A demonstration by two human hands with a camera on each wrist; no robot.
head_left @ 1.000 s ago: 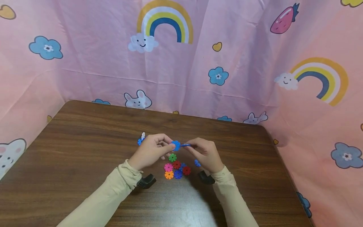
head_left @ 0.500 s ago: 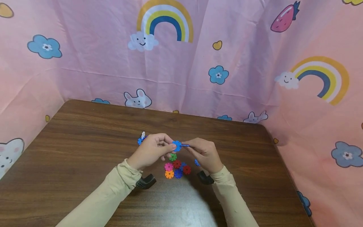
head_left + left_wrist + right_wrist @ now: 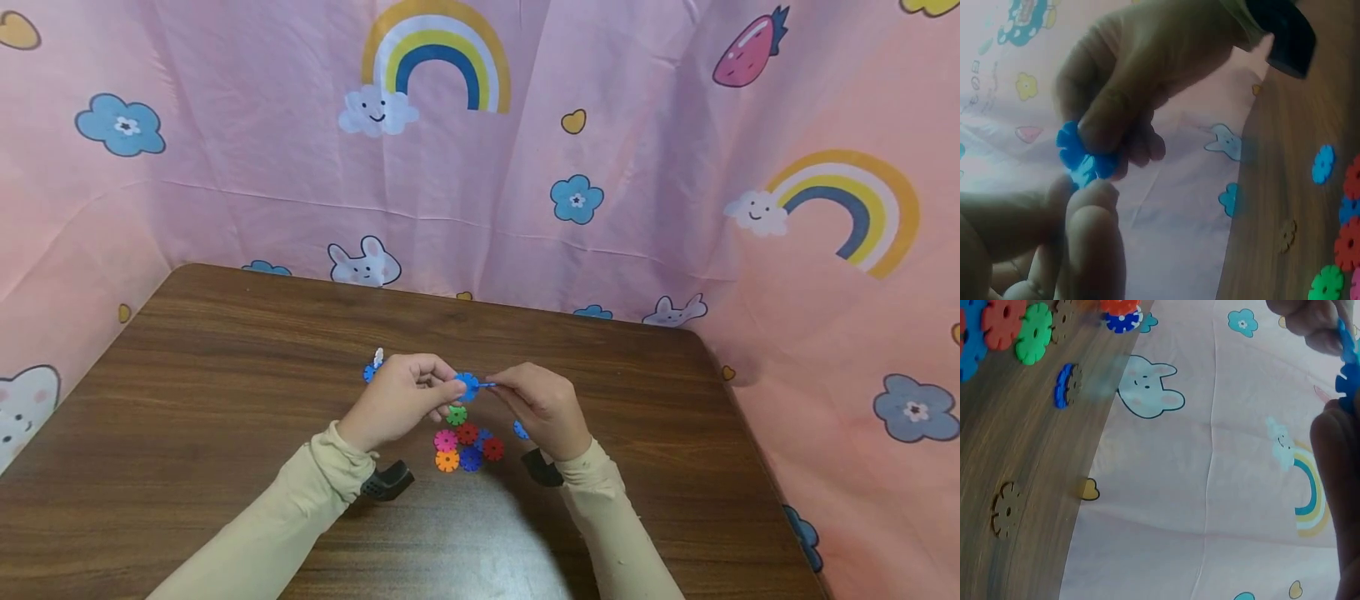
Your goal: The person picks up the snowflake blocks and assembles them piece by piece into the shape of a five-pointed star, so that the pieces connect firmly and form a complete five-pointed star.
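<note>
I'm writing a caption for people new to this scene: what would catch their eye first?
Probably the pink curtain behind the table, with its big printed rainbows. Next, near the middle of the head view, the left hand and right hand pinch blue discs that meet between them. Below lie brightly coloured discs on the table.

Brown wood-grain table, pink cloth behind it, printed rainbows, blue flowers, rabbits
</note>
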